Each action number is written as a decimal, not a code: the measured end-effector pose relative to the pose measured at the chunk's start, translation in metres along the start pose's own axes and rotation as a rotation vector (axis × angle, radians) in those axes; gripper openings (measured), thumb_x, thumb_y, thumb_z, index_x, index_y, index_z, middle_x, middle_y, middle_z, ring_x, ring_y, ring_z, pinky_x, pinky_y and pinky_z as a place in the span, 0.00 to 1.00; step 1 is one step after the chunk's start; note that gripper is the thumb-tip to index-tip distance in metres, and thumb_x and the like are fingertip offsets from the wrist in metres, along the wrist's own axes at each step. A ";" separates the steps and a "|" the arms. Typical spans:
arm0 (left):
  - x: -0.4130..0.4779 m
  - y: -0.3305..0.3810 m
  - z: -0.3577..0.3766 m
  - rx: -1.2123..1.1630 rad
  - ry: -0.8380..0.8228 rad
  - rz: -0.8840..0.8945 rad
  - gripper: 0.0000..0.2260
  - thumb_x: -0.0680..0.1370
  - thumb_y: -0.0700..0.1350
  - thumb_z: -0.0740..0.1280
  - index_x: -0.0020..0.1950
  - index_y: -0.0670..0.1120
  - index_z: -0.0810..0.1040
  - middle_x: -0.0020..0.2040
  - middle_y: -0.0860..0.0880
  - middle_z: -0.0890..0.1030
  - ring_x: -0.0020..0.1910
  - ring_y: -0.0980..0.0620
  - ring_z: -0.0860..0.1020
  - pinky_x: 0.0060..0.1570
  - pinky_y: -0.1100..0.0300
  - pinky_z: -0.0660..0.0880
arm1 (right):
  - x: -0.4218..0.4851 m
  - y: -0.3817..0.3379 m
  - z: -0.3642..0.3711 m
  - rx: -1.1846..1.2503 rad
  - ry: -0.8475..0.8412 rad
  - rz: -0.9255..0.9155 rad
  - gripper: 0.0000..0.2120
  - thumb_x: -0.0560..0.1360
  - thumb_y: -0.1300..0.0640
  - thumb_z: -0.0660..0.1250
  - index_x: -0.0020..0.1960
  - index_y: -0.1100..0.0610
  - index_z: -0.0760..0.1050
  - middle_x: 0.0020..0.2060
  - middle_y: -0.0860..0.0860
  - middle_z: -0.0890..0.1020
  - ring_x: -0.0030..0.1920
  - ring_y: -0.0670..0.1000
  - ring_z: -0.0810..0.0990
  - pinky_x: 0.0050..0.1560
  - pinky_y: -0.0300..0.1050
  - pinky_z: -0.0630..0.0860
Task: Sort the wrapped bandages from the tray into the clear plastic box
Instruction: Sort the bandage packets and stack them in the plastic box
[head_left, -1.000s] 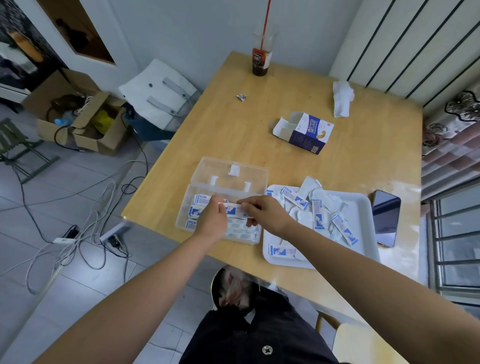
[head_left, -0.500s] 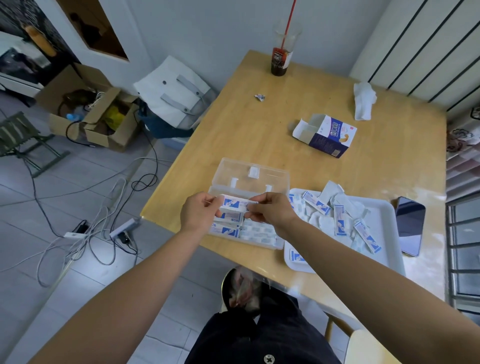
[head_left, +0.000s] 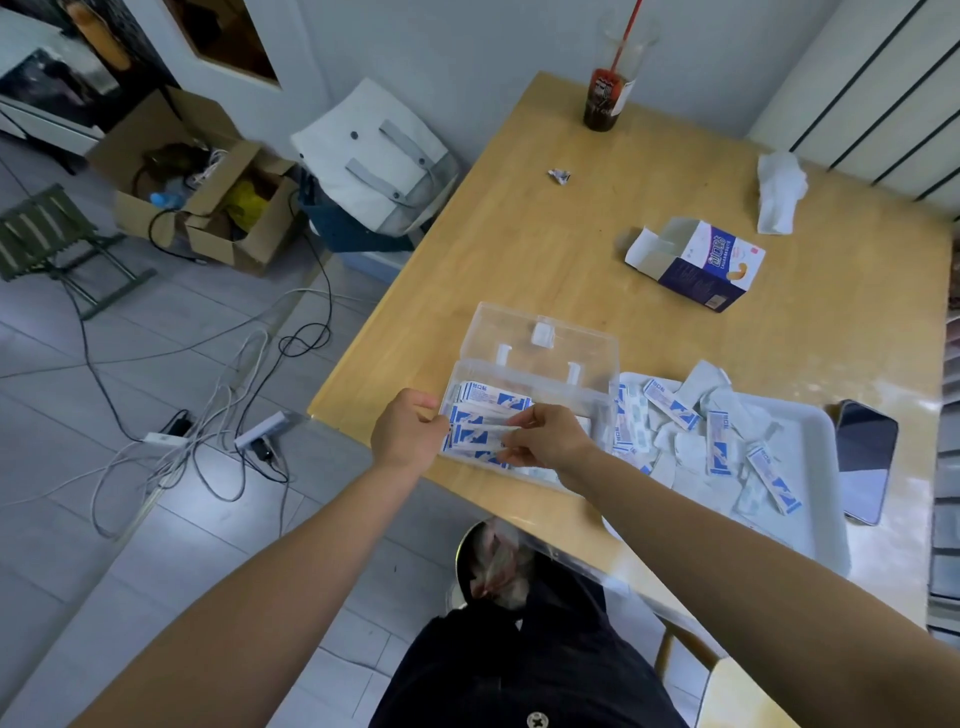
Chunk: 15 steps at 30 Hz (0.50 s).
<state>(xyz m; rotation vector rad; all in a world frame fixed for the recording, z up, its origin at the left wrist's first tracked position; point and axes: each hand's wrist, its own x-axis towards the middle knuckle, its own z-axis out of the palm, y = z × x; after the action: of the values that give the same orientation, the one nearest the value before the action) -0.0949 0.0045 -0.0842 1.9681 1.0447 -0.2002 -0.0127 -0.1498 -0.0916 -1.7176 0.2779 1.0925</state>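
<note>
The clear plastic box (head_left: 540, 374) stands open near the table's front left edge, its lid tipped back, with rows of blue-and-white wrapped bandages inside. My left hand (head_left: 408, 436) and my right hand (head_left: 545, 436) are both over the box's left half and pinch the two ends of one wrapped bandage (head_left: 475, 435), held flat just above the rows. To the right of the box, the white tray (head_left: 810, 525) holds several more wrapped bandages (head_left: 719, 441) in a loose heap.
A dark phone (head_left: 865, 457) lies right of the tray. Behind the tray are an opened bandage carton (head_left: 698, 262), a crumpled tissue (head_left: 779, 189), a small wrapper scrap (head_left: 559, 175) and a drink cup with a straw (head_left: 608, 98). Cables and cardboard boxes cover the floor at left.
Both hands have carried the bandage slightly lower into the box's left half. The view has shifted a little; the tray and box have not moved.
</note>
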 end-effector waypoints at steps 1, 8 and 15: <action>0.000 -0.001 0.000 0.002 -0.002 -0.002 0.11 0.76 0.44 0.68 0.58 0.46 0.75 0.42 0.50 0.75 0.38 0.52 0.73 0.38 0.59 0.69 | -0.001 0.002 0.001 -0.031 0.006 -0.006 0.09 0.73 0.73 0.67 0.44 0.62 0.71 0.38 0.59 0.80 0.25 0.51 0.81 0.28 0.38 0.78; 0.001 -0.001 0.000 -0.002 -0.014 0.008 0.09 0.76 0.43 0.67 0.56 0.46 0.76 0.42 0.50 0.75 0.37 0.52 0.73 0.37 0.59 0.69 | 0.007 0.001 0.015 -0.630 0.114 -0.176 0.08 0.69 0.62 0.70 0.38 0.52 0.72 0.39 0.51 0.83 0.33 0.49 0.82 0.38 0.45 0.80; 0.000 -0.001 -0.002 0.004 -0.023 0.019 0.08 0.77 0.42 0.66 0.55 0.46 0.76 0.43 0.48 0.77 0.39 0.51 0.75 0.42 0.57 0.73 | 0.011 0.006 0.014 -0.758 0.108 -0.177 0.03 0.71 0.61 0.70 0.44 0.54 0.78 0.42 0.49 0.80 0.40 0.48 0.76 0.37 0.38 0.70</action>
<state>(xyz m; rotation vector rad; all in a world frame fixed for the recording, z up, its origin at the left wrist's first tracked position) -0.0963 0.0060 -0.0838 1.9746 1.0112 -0.2142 -0.0177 -0.1370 -0.1048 -2.4160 -0.2612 1.0393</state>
